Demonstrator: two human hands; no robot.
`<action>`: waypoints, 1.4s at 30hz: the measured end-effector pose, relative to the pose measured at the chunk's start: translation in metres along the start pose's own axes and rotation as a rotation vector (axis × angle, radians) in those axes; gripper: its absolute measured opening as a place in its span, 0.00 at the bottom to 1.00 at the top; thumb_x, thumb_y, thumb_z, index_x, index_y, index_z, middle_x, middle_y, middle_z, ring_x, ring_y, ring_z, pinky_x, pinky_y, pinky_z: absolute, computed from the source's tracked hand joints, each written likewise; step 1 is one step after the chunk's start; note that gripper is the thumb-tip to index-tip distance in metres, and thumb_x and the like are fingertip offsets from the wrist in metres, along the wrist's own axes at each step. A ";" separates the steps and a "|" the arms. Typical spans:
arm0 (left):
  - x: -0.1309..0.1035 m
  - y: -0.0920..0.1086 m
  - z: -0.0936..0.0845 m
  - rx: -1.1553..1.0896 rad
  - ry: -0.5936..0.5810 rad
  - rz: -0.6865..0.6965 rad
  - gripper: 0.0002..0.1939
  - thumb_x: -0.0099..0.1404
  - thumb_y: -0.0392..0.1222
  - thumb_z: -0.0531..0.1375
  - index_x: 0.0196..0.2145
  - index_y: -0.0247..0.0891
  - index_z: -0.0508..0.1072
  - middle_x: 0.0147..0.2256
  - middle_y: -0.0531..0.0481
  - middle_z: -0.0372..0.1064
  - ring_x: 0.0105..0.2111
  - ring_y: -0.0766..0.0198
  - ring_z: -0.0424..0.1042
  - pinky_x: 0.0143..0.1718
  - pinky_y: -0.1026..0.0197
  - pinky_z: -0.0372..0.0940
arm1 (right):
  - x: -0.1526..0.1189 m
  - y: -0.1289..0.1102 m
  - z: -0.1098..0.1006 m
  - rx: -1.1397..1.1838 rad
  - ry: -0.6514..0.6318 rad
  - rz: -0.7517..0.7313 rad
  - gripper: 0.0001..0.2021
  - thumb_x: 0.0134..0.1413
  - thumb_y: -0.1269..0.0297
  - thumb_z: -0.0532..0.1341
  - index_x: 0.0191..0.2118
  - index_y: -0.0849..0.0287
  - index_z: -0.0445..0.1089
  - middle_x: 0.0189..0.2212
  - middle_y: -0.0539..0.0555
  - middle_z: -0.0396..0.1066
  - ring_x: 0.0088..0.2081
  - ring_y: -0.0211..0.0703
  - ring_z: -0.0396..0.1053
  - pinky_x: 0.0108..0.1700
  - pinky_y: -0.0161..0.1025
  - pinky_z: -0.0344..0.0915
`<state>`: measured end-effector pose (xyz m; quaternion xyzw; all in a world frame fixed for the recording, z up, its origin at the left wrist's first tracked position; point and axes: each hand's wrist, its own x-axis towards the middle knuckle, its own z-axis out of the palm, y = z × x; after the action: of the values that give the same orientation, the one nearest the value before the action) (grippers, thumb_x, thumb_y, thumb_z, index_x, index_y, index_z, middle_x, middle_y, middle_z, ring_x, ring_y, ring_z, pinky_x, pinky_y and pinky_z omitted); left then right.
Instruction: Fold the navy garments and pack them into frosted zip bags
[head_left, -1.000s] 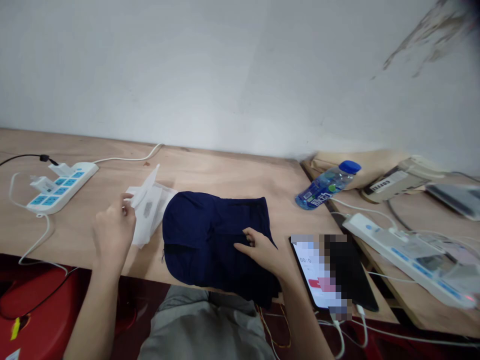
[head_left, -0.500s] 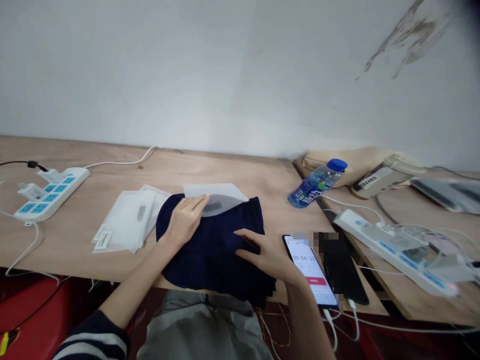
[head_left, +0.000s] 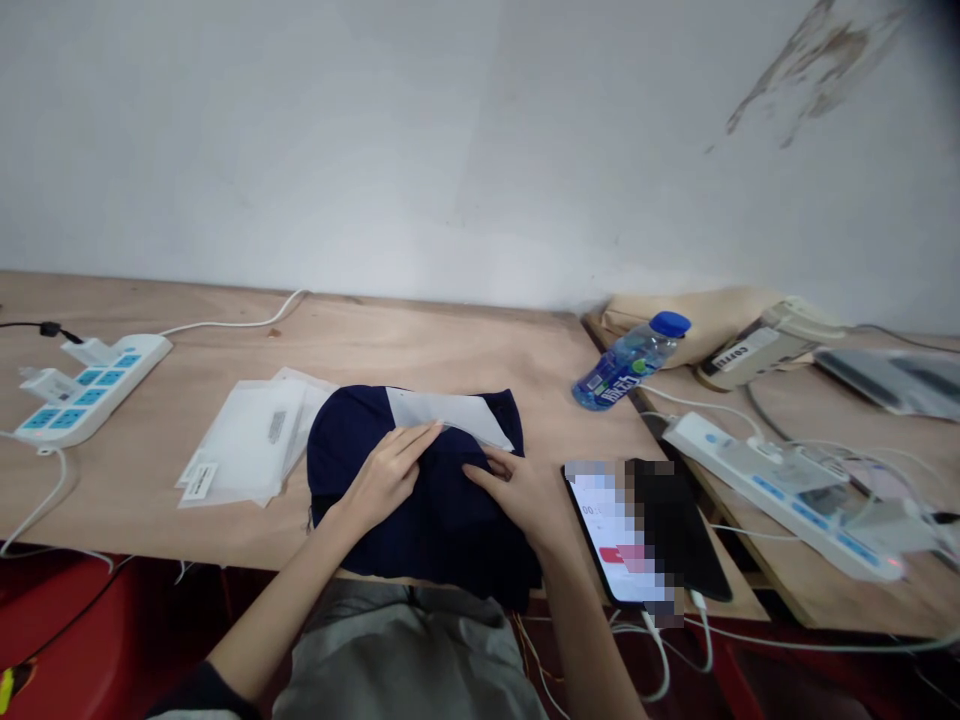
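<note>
I find the dark blue garment [head_left: 420,490] folded flat at the front edge of the tabletop [head_left: 465,350], its near hem hanging slightly over that edge. A clear plastic bag [head_left: 450,412] lies across the garment's far part. My left hand [head_left: 386,475] rests flat and open, fingertips touching the bag's near edge; my right hand [head_left: 525,490] is likewise open, fingers pressed on the cloth just beside the bag. Neither hand grips anything.

I judge the garment soft, light and limp, best taken by its folded edges. The bag looks thin and slippery, best pinched at its open edge. The bag's long axis runs left to right, roughly parallel to the front edge; I cannot tell which way its mouth faces.
</note>
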<state>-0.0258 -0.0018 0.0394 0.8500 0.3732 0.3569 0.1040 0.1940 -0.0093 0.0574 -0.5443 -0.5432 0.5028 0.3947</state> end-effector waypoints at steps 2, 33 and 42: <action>0.000 0.002 0.002 -0.017 0.004 0.005 0.40 0.61 0.20 0.47 0.68 0.46 0.49 0.62 0.46 0.59 0.60 0.59 0.62 0.60 0.48 0.61 | -0.001 0.001 0.002 0.120 0.024 0.028 0.18 0.45 0.59 0.68 0.43 0.58 0.77 0.45 0.56 0.78 0.49 0.53 0.74 0.54 0.52 0.68; 0.021 0.004 -0.001 -0.112 -0.133 -0.028 0.53 0.47 0.19 0.50 0.69 0.46 0.42 0.67 0.45 0.49 0.66 0.55 0.52 0.64 0.44 0.55 | -0.003 0.016 0.037 -0.590 0.419 -0.021 0.20 0.57 0.43 0.58 0.38 0.58 0.65 0.26 0.56 0.73 0.31 0.53 0.74 0.32 0.41 0.62; 0.021 0.003 0.008 -0.128 -0.073 -0.038 0.51 0.50 0.18 0.50 0.68 0.46 0.44 0.66 0.44 0.51 0.65 0.54 0.53 0.64 0.43 0.55 | -0.010 0.006 0.035 -0.912 0.693 -0.204 0.19 0.60 0.45 0.57 0.37 0.59 0.63 0.20 0.50 0.68 0.23 0.46 0.70 0.24 0.37 0.56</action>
<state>-0.0091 0.0122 0.0465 0.8469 0.3617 0.3468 0.1783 0.1619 -0.0239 0.0468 -0.7369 -0.5938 -0.0300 0.3217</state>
